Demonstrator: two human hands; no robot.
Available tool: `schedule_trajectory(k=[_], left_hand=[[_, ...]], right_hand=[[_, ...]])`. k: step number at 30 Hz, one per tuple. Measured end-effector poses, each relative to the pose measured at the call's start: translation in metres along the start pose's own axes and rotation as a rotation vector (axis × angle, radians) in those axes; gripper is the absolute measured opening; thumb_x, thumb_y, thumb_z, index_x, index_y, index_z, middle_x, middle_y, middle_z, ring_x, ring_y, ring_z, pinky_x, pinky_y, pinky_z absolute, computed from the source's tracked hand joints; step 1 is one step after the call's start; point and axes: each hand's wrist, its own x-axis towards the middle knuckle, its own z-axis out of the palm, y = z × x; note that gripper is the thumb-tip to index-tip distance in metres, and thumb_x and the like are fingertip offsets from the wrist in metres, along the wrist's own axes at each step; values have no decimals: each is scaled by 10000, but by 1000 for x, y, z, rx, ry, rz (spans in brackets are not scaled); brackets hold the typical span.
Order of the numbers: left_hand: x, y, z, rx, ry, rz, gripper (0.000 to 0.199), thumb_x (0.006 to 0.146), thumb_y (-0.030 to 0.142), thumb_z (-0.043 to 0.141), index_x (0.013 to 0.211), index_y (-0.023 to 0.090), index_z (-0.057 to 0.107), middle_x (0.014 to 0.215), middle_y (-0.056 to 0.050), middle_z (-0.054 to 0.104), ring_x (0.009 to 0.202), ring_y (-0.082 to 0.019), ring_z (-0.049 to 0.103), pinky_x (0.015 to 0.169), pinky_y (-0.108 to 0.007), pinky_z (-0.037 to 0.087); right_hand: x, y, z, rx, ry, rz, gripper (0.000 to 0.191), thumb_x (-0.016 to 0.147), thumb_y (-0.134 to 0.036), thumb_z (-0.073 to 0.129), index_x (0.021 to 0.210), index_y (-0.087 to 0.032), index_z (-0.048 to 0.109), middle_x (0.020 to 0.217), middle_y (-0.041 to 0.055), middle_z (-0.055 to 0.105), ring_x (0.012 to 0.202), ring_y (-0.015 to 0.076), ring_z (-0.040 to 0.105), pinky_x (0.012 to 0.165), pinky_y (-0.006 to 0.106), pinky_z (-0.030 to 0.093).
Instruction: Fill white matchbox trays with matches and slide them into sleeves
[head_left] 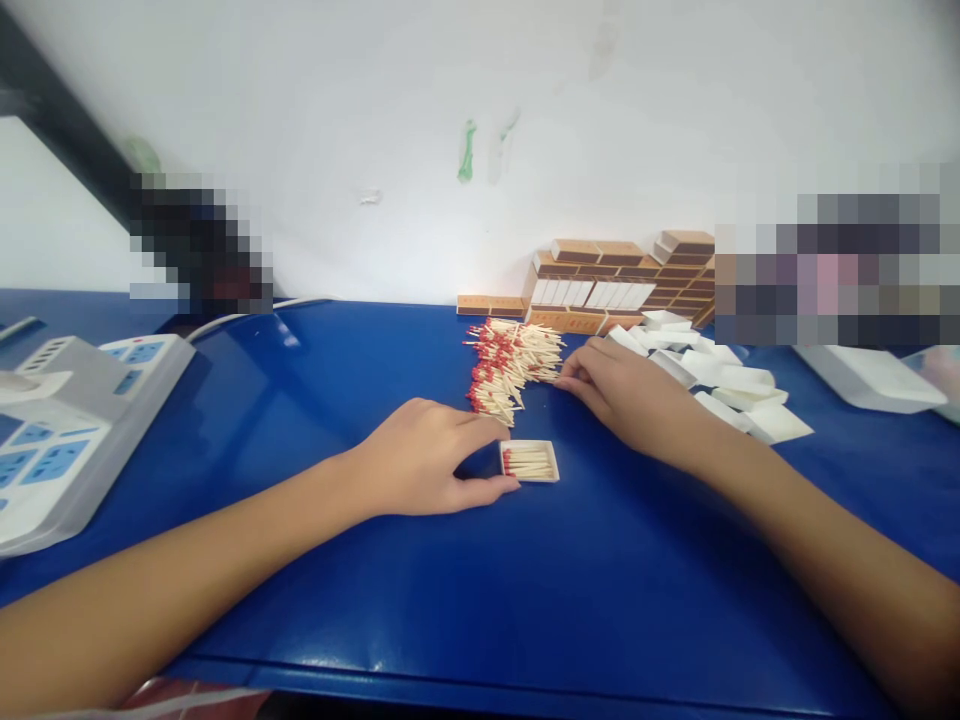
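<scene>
Hiding any grip (I cannot tell), my right hand (619,388) curls by mid-frame matches (500,360); my left hand (427,456) clasps the tray (555,464).

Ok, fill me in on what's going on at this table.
A person's left hand has its grip around the left end of a small white tray with matches lying in it. The right hand has its fingertips at the edge of a loose match pile; whether they hold any is hard to tell. White trays lie jumbled beyond, near stacked matchboxes.
</scene>
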Motion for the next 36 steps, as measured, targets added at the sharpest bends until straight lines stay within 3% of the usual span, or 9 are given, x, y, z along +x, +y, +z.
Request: schedule_trajectory(k=[7,14,21,27,36], left_hand=[[-1,-4,0,15,41,-58,329,948,486,649,1116,211,712,654,47,636,571,-112,608,565,-240,388],[0,-3,0,-6,61,-92,315,925,456,683,1127,217,716,643,58,625,550,-106,589,566,-234,391],[0,-5,0,-7,66,-42,336,935,474,677,1114,192,716,641,46,632,554,-115,590,564,-232,398],[0,-5,1,-4,74,-19,336,940,475,674,1104,185,715,634,49,626,543,-113,582,549,-232,388],[-1,-6,3,-22,93,-3,334,935,458,684,1114,176,709,658,46,644,551,-113,592,555,-231,403]], right_hand=[[-8,3,-21,53,-67,44,216,1016,-369,472,908,-230,597,955,101,668,859,263,623,718,381,454],[-17,-33,-26,225,-105,6,214,1051,-382,487,921,-238,578,914,61,640,801,213,592,692,336,452],[-19,-65,-17,281,-162,-99,136,1055,-283,503,946,-226,560,959,62,643,845,205,610,715,324,470],[-21,-64,-9,218,-115,-155,89,1040,-252,539,965,-217,573,955,63,646,853,209,627,713,319,475],[-23,-65,-16,174,-94,-170,68,1014,-218,570,977,-203,625,963,55,630,826,196,622,697,317,469]])
